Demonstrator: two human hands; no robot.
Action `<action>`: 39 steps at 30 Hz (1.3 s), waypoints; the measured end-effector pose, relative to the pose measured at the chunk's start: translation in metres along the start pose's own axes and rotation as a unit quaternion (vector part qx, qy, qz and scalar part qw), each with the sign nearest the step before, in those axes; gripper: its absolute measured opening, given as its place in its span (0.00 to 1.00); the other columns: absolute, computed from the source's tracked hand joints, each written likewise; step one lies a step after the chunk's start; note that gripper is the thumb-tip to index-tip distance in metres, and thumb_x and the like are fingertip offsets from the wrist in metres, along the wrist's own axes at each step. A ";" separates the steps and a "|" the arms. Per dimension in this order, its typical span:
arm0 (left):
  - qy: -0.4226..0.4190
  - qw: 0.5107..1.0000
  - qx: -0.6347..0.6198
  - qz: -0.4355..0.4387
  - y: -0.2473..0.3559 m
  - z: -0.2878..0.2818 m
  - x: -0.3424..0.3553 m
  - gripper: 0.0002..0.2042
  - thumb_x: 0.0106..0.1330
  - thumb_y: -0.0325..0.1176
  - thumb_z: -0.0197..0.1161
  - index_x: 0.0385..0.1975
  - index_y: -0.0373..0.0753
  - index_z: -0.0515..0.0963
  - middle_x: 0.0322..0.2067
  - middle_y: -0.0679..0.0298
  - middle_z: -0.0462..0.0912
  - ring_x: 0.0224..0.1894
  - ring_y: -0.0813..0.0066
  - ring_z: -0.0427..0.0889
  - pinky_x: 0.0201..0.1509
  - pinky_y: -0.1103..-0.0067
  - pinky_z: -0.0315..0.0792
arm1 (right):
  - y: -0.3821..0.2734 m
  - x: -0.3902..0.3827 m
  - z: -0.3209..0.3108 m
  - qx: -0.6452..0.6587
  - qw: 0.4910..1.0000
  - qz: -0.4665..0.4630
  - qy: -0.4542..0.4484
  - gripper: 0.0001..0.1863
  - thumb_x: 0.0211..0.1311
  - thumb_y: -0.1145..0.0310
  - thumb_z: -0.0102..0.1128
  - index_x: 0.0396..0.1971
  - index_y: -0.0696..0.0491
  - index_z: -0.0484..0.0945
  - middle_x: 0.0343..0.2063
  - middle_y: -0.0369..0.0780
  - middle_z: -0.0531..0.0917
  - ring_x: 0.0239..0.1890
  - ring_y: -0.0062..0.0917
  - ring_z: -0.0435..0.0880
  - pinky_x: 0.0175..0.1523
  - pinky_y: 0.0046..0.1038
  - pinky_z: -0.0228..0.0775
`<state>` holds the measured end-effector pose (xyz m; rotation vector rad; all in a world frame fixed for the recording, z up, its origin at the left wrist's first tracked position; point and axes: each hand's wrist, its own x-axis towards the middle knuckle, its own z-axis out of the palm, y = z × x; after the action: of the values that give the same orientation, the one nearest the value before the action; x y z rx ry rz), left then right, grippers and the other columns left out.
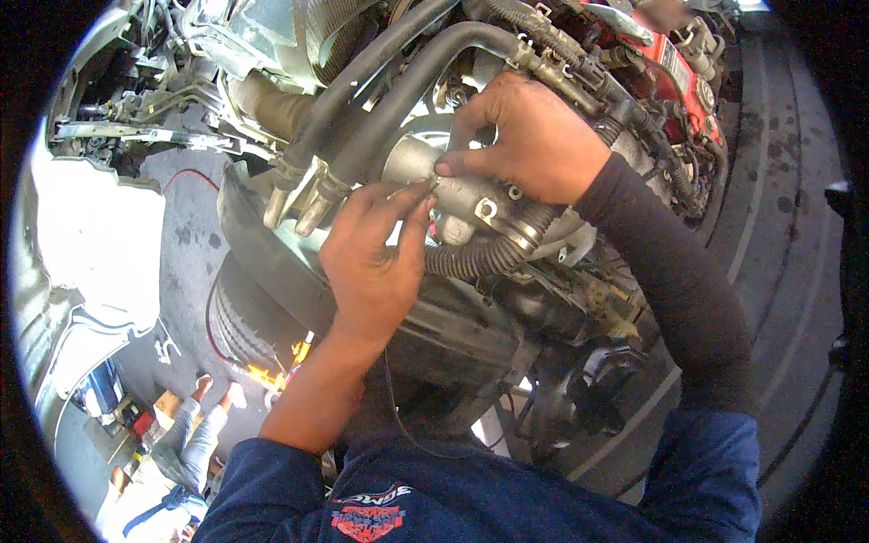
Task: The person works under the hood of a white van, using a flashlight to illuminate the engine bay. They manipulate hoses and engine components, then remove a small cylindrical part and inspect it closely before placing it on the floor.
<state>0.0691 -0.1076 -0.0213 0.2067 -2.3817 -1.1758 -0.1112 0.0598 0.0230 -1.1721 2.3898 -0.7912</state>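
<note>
A dull silver metal pipe housing (466,192) with a wide round mouth lies under my hands on an engine. My left hand (373,258) is closed, its thumb and fingertips pinched at the near side of the housing. Whatever sits between those tips is too small to name. Over the far side of the housing bends my right hand (536,136), with thumb and forefinger curled toward each other close to the left fingertips. What they hold, if anything, is hidden. A ribbed black hose (484,258) joins the housing at a metal clamp (520,237).
Two thick black hoses (398,107) arch across beyond my hands. A red engine cover (692,100) lies at the far right. A tyre (249,308) stands left of my left forearm. Another person (172,462) is on the floor at the lower left.
</note>
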 end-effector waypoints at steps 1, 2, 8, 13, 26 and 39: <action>-0.002 1.000 0.008 -0.001 0.001 0.000 0.000 0.10 0.67 0.25 0.77 0.46 0.37 0.91 0.40 0.54 0.89 0.40 0.59 0.90 0.45 0.69 0.81 | 0.000 0.000 0.001 0.004 0.999 -0.028 0.024 0.17 0.59 0.53 0.82 0.34 0.53 0.93 0.32 0.46 0.91 0.40 0.43 0.90 0.52 0.43 0.81; -0.005 1.000 0.017 -0.003 0.002 0.000 0.000 0.09 0.67 0.25 0.77 0.46 0.37 0.91 0.40 0.54 0.89 0.40 0.59 0.90 0.45 0.69 0.81 | 0.000 0.000 0.003 0.009 0.997 -0.056 0.048 0.18 0.59 0.53 0.81 0.33 0.55 0.92 0.29 0.48 0.91 0.35 0.44 0.92 0.48 0.43 0.83; -0.012 0.999 -0.004 -0.034 0.010 0.000 0.004 0.09 0.68 0.24 0.76 0.46 0.36 0.91 0.40 0.54 0.89 0.40 0.60 0.90 0.46 0.69 0.81 | 0.005 -0.001 0.004 0.007 0.997 -0.061 0.053 0.18 0.59 0.54 0.81 0.32 0.55 0.92 0.29 0.47 0.91 0.36 0.43 0.92 0.47 0.42 0.84; -0.023 0.998 0.008 -0.065 0.018 -0.001 0.006 0.07 0.70 0.23 0.76 0.45 0.32 0.91 0.43 0.55 0.91 0.43 0.70 0.91 0.50 0.75 0.86 | 0.006 0.001 0.003 0.009 0.998 -0.054 0.040 0.17 0.59 0.55 0.81 0.33 0.55 0.92 0.30 0.46 0.92 0.36 0.42 0.93 0.47 0.42 0.84; -0.058 0.991 0.123 -0.012 0.022 -0.005 0.010 0.09 0.69 0.27 0.75 0.47 0.39 0.91 0.43 0.53 0.90 0.43 0.55 0.91 0.50 0.66 0.82 | 0.014 -0.002 0.007 0.021 0.994 -0.091 0.056 0.15 0.56 0.57 0.80 0.32 0.54 0.92 0.32 0.47 0.92 0.41 0.45 0.93 0.51 0.45 0.85; -0.089 0.980 0.166 -0.067 0.024 -0.015 0.017 0.13 0.65 0.30 0.82 0.45 0.34 0.89 0.38 0.55 0.93 0.37 0.65 0.93 0.44 0.71 0.84 | 0.018 -0.006 0.012 0.013 0.994 -0.078 0.070 0.12 0.58 0.59 0.78 0.33 0.53 0.92 0.31 0.47 0.90 0.43 0.46 0.89 0.55 0.47 0.82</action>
<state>0.0626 -0.1088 0.0111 0.3905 -2.7518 -0.8747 -0.1120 0.0691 0.0027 -1.3477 2.4129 -0.9819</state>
